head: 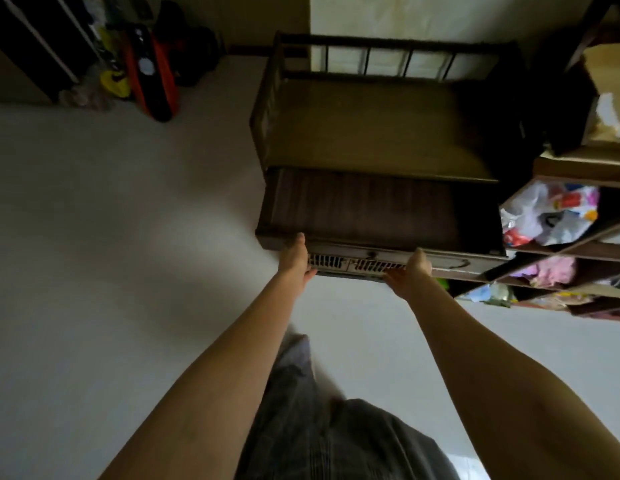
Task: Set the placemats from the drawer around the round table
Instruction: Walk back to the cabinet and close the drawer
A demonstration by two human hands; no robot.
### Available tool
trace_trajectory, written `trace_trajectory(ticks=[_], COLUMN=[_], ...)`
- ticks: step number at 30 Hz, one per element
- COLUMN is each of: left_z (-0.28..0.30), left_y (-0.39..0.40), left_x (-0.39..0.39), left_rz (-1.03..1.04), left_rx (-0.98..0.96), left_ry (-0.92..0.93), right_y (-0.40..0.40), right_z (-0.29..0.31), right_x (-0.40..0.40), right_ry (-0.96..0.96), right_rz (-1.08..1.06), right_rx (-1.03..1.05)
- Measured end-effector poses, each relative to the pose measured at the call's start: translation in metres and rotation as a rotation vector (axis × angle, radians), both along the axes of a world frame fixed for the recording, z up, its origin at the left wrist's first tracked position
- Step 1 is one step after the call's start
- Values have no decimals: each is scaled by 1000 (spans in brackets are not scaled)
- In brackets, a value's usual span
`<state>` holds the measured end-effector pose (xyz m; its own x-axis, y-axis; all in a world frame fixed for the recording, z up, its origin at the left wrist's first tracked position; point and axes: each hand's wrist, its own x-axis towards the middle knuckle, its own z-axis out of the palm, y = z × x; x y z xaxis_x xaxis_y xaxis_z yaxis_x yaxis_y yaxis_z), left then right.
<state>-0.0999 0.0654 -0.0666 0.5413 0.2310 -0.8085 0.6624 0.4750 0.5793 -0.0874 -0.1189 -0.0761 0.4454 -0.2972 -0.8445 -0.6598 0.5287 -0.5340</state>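
Centre of frame: the drawer (364, 206) stands pulled out of a wooden bench (370, 133). Left hand (296, 259) and right hand (410, 271) grip its front edge; placemats inside cannot be made out.

no text, label, brand or number is readable anywhere in this dim, blurred view.
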Motion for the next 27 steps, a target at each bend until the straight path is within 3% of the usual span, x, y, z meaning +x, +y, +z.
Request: trace_trajectory(ticks=[4, 7, 15, 20, 23, 27], left_z=[-9, -14, -13, 1, 6, 1], left_y=[1, 1, -6, -4, -10, -21], left_x=[26, 42, 65, 98, 106, 89], left_rz=[89, 135, 205, 165, 268, 539], left_rx=[-171, -178, -126, -90, -215, -529], left_ry=[53, 95, 136, 166, 92, -183], right_y=[10, 13, 4, 1, 1, -1], right_z=[-16, -17, -11, -6, -7, -25], right_x=[18, 29, 52, 81, 87, 71], right_ry=[-17, -22, 3, -10, -106, -288], right_rz=[-163, -245, -94, -95, -232, -491], right_rx=[92, 175, 63, 120, 260, 458])
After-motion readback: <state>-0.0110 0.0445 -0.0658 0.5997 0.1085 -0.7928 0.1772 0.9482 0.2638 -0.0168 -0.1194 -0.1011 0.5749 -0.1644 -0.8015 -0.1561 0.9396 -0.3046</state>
